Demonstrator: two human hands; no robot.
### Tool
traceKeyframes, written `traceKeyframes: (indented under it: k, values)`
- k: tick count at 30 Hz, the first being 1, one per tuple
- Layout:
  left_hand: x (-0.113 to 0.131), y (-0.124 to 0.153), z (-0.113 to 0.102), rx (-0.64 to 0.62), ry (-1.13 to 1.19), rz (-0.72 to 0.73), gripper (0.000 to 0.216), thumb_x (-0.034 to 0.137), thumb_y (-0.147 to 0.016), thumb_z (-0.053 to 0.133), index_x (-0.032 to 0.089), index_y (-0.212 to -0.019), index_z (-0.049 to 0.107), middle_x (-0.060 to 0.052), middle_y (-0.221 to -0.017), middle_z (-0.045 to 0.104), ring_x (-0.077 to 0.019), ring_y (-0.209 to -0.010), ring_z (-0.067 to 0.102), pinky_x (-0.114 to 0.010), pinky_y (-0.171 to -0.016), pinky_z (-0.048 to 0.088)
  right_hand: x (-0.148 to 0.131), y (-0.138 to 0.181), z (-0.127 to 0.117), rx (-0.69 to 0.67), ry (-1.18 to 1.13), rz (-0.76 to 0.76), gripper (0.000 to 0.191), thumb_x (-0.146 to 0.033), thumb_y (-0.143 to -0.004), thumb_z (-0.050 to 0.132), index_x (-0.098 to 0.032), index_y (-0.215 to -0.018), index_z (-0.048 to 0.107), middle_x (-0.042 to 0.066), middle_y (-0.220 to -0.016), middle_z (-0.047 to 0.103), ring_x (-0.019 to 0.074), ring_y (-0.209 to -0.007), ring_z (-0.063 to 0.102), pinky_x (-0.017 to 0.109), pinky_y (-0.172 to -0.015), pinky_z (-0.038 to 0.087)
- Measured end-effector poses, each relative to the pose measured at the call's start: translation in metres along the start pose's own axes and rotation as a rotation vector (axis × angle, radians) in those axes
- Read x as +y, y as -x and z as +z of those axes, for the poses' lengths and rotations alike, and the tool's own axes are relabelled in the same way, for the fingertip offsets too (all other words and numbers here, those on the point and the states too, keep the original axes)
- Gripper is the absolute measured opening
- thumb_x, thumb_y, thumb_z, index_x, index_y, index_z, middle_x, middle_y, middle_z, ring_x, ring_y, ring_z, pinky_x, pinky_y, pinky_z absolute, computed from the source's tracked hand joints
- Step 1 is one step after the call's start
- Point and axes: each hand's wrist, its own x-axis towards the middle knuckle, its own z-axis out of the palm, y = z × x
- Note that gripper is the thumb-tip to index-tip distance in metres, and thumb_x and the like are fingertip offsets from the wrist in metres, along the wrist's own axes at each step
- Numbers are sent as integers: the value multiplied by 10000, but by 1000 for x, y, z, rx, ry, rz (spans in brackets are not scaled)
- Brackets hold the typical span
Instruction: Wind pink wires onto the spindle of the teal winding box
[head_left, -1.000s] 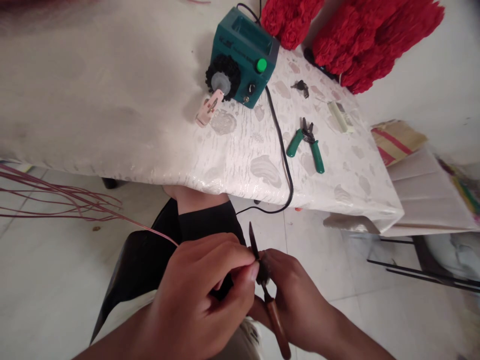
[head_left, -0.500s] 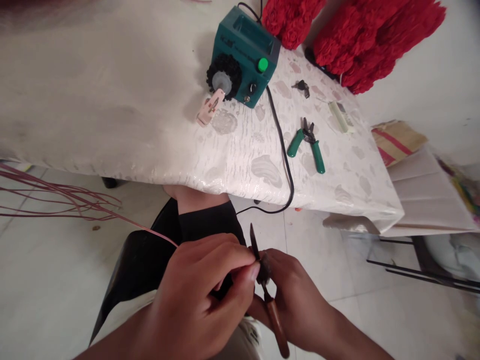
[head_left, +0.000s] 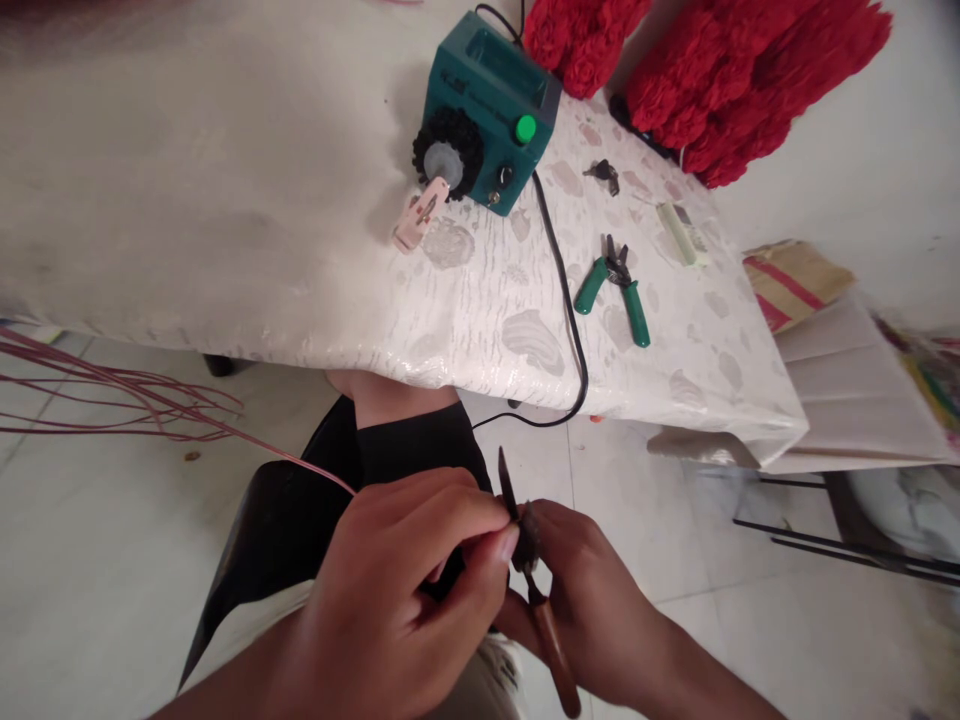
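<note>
My left hand (head_left: 420, 580) pinches the end of a thin reddish-pink wire (head_left: 300, 462), which runs back to the left. The thumb and index fingertip press together right beside the dark jaws of a plier-like hand tool (head_left: 553, 650) with a reddish-brown handle. My right hand (head_left: 592, 570) is closed around that tool, its pointed dark tip upward. One handle shows; the rest lies behind my fingers. The wire's tip at the jaws is hidden by my fingertips. Both hands are over my lap, in front of the table edge.
On the patterned table (head_left: 480, 340) stand a teal machine (head_left: 480, 110) with a pink clip (head_left: 421, 215), green-handled wire strippers (head_left: 615, 285), keys (head_left: 604, 177) and red flower bunches (head_left: 720, 90). A black cord (head_left: 566, 290) hangs over the edge. More wires (head_left: 112, 385) spread at left.
Almost nothing differs. Both hands, the wire and the tool keep nearly the same place; the tool's tip has shifted very slightly left.
</note>
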Motion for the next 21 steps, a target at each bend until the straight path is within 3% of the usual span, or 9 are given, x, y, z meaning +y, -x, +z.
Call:
traceKeyframes:
  k: [21]
  values:
    - [1, -2, -1, 1, 18, -2, 173, 81, -888, 529, 214, -782, 499, 44, -687, 665, -64, -534, 612, -160, -446, 419, 1, 1, 0, -48, -46, 52, 250, -382, -802, 785, -193, -872, 638, 23, -808, 668, 178, -691, 594, 292, -635, 458]
